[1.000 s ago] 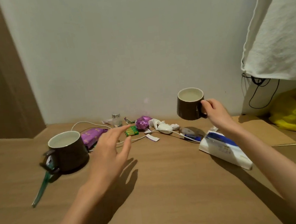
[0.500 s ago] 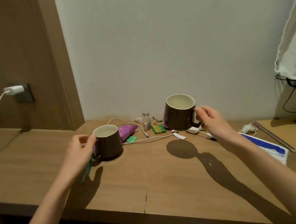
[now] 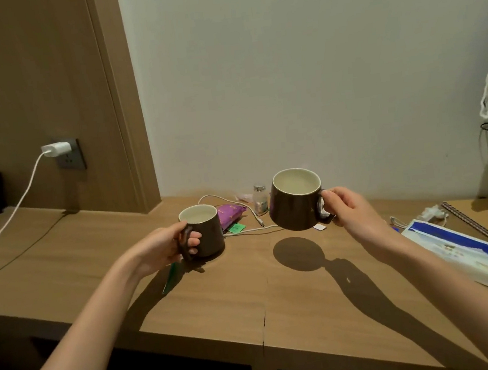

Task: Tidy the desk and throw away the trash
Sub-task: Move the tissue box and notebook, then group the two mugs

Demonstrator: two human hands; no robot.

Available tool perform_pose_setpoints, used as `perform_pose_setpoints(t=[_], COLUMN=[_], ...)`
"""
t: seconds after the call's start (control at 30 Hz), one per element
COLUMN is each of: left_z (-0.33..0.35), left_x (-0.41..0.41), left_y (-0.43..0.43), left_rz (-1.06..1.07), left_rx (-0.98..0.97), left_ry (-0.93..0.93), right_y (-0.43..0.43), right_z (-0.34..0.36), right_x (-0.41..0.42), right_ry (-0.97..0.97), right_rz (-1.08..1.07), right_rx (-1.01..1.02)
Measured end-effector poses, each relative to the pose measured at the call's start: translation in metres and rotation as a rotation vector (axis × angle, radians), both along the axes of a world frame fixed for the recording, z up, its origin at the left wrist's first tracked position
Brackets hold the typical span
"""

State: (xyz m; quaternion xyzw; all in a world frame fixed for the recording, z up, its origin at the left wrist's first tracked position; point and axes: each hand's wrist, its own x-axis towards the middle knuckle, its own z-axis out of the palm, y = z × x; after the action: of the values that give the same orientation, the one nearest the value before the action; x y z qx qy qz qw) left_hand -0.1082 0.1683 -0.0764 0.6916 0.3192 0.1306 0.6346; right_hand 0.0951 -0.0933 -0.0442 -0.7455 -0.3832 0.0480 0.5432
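Status: right mug (image 3: 295,203) is held clear of the desk (image 3: 277,295), its handle gripped by the right hand (image 3: 349,207). The left mug (image 3: 208,233) sits on the desk, handle wrapped by the left hand (image 3: 165,246). Both are judged ceramic: rigid, weighty, slick, breakable. Handle grip is preferred, and level carry is advised.

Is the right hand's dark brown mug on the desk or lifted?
Lifted: the right hand holds the dark brown mug above its shadow.

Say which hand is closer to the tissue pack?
Right. The right hand, holding a lifted mug, is left of the tissue pack; the left hand grips the other mug farther left.
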Motion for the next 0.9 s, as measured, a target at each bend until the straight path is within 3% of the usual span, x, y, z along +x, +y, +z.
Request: perform_pose_setpoints(t=[0.2, 0.5, 0.63, 0.9], left_z=[-0.003, -0.002, 0.006, -0.019], left_x=[0.017, 0.017, 0.012, 0.016], left_y=[-0.009, 0.009, 0.023, 0.07], left_rz=[0.139, 0.335, 0.423, 0.698], left_rx=[-0.048, -0.264, -0.115, 0.237], left_ry=[-0.036, -0.376, -0.476, -0.425], right_y=[0.004, 0.041, 0.079, 0.184], right_z=[0.003, 0.019, 0.022, 0.017], right_x=[-0.001, -0.005, -0.007, -0.015], right_ry=[0.003, 0.039, 0.085, 0.25], right_rz=[0.003, 0.095, 0.132, 0.238], right_rx=[0.03, 0.064, 0.09, 0.063])
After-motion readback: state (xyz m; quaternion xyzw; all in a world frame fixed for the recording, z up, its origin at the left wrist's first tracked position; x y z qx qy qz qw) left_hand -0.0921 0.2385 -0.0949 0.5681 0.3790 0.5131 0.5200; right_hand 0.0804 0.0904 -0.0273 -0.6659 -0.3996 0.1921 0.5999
